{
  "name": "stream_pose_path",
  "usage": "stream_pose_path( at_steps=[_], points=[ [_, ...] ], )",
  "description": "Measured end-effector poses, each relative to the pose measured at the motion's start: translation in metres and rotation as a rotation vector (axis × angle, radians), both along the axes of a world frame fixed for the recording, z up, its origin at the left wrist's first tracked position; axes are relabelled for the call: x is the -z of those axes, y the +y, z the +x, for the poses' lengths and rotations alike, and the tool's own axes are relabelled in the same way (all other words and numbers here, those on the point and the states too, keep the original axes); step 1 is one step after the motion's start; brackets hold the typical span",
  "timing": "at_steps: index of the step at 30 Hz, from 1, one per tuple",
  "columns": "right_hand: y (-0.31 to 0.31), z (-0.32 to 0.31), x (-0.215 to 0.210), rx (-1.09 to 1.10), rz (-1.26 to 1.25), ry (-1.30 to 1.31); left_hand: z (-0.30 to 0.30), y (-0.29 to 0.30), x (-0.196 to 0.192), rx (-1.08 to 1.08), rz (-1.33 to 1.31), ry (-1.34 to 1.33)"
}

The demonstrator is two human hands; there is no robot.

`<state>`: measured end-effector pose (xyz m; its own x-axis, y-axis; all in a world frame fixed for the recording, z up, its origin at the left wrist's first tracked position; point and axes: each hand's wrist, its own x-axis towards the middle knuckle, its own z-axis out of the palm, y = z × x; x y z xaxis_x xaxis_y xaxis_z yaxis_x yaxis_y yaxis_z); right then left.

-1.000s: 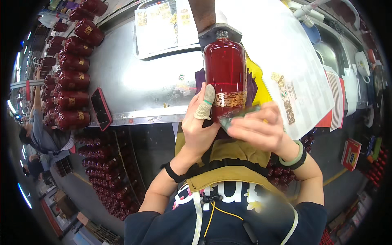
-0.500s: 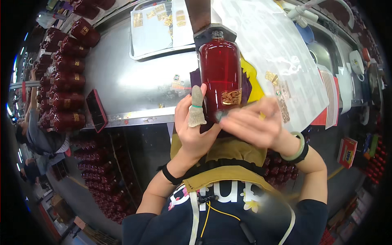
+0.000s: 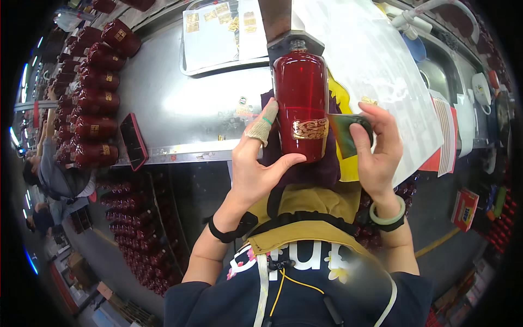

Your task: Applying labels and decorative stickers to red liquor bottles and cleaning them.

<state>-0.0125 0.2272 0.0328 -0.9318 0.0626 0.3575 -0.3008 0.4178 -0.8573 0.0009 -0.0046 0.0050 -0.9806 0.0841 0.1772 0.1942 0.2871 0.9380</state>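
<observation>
A dark red glass bottle (image 3: 300, 90) lies with its threaded neck pointing away from me, against an angled metal stop (image 3: 283, 46). Gold ornament (image 3: 310, 129) wraps its lower part. My left hand (image 3: 255, 166) steadies the bottle, fingers along its left side and thumb at the base; a knitted cot (image 3: 259, 131) covers one finger. Between thumb and fingers, my right hand (image 3: 380, 152) pinches a dark green flat scraper (image 3: 345, 131), its edge at the right end of the ornament. A purple cloth (image 3: 297, 173) lies under the bottle, with a yellow cloth (image 3: 350, 169) beside it.
Red bottles (image 3: 97, 103) stand in rows at left, near a red-edged phone (image 3: 133, 141). A tray (image 3: 210, 68) at the back carries gold stickers. White sheeting (image 3: 403, 125) covers the right side, before a sink (image 3: 441, 68). The metal table's front edge (image 3: 185, 157) runs near my waist.
My right hand has moved from the bottle's base to its right side, where the scraper now shows clearly. The left thumb lies at the base, and the ornament sits more squarely upward.
</observation>
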Motion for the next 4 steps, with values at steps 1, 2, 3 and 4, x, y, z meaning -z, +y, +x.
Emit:
stream_pose_path(
  at_steps=[1,2,3,4],
  points=[
    [-0.005,0.003,0.005,0.025,-0.066,-0.034,0.000,0.001,-0.003,-0.011,-0.044,0.056],
    [-0.009,0.006,0.010,0.024,-0.069,-0.033,0.001,0.002,-0.007,-0.021,-0.087,0.113],
    [-0.012,0.009,0.014,0.044,-0.145,-0.095,0.005,0.004,-0.011,-0.046,-0.193,0.161],
    [-0.014,0.012,0.018,0.061,-0.221,-0.158,0.011,0.007,-0.013,-0.079,-0.211,0.137]
  ],
)
